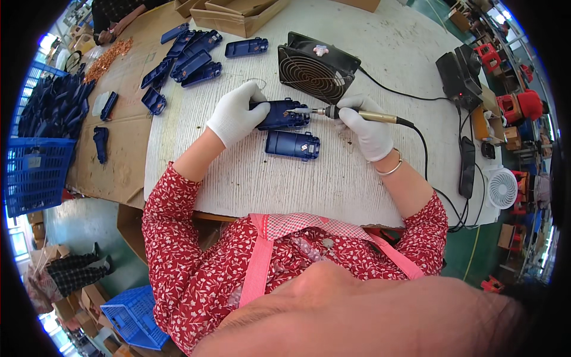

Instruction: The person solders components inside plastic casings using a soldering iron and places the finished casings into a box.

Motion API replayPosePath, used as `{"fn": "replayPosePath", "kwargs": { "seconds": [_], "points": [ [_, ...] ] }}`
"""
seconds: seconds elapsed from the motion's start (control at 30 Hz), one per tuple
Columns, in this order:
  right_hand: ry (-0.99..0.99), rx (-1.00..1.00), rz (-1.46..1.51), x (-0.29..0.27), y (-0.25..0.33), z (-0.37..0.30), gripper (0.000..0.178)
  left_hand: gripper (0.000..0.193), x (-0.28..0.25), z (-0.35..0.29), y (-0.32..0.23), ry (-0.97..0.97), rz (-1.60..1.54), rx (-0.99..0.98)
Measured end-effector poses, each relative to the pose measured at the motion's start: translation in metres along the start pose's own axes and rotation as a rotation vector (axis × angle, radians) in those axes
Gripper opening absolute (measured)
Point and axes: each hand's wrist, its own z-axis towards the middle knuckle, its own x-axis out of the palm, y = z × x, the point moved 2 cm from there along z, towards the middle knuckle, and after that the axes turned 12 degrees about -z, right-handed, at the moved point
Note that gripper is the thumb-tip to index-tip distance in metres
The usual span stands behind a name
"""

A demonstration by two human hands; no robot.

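My white-gloved left hand (238, 113) grips the left end of a dark blue plastic housing (275, 117), thumb on top. In my gloved right hand (367, 128) is a soldering iron (380, 116), held like a pen. Its tip points left and meets the right part of the housing, where small copper-coloured bits show; whether it touches them I cannot tell. A second blue housing (288, 144) lies just nearer to me, with a similar bit at its right end. Beyond my hands stands a black fan (315, 68) with a round grille.
Several blue housings (193, 62) are heaped at the far left. A blue basket (38, 172) full of blue parts stands at the left, near a copper-coloured pile (110, 59). On the right are a black soldering station (459, 74), cables and a white fan (501, 188). Another person's hand (107, 37) rests far left.
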Motion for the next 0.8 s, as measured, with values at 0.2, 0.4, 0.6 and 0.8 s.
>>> {"fn": "replayPosePath", "kwargs": {
  "seconds": [0.2, 0.4, 0.6, 0.8],
  "points": [
    [0.054, -0.009, -0.082, -0.0053, -0.0028, -0.0022, 0.012, 0.014, 0.0016, -0.0019, -0.0009, 0.012, -0.004, -0.007],
    [0.092, -0.003, -0.06, -0.0031, -0.0016, -0.002, 0.012, 0.014, 0.0007, -0.0015, -0.001, 0.016, -0.032, -0.023],
    [0.092, 0.02, -0.112, -0.0017, 0.0008, 0.0007, 0.013, 0.013, -0.0017, -0.0004, 0.0009, 0.013, -0.04, -0.033],
    [0.037, 0.112, 0.176, -0.0068, -0.0056, -0.0013, 0.011, 0.018, -0.0038, 0.0034, 0.0044, 0.217, 0.117, 0.117]
  ]
}}
